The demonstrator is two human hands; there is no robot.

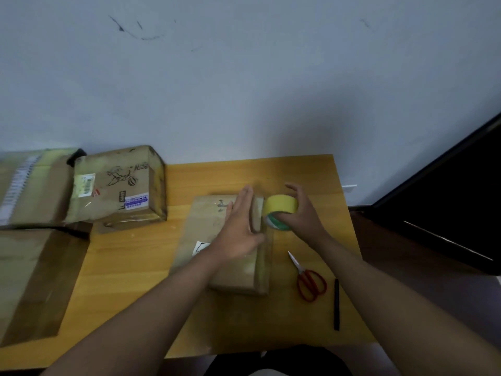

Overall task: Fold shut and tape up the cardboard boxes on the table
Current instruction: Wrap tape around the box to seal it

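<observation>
A flat cardboard box (233, 256) lay in the middle of the wooden table (130, 267), its flaps folded down. The left hand (238, 229) pressed on its top with straight fingers stretched along the far right edge. The right hand (298, 210) gripped a roll of yellow tape (280, 210), fingers curled over it, and held it against the box's right side (whether a strip was already stuck down could not be told through the blur). Just right of the box lay red-handled scissors (309, 280), and beside them a black pen (336, 305). At the table's far left stood a taped box with a cartoon print (119, 185), with larger cartons (29, 283) beside it along the left edge.
</observation>
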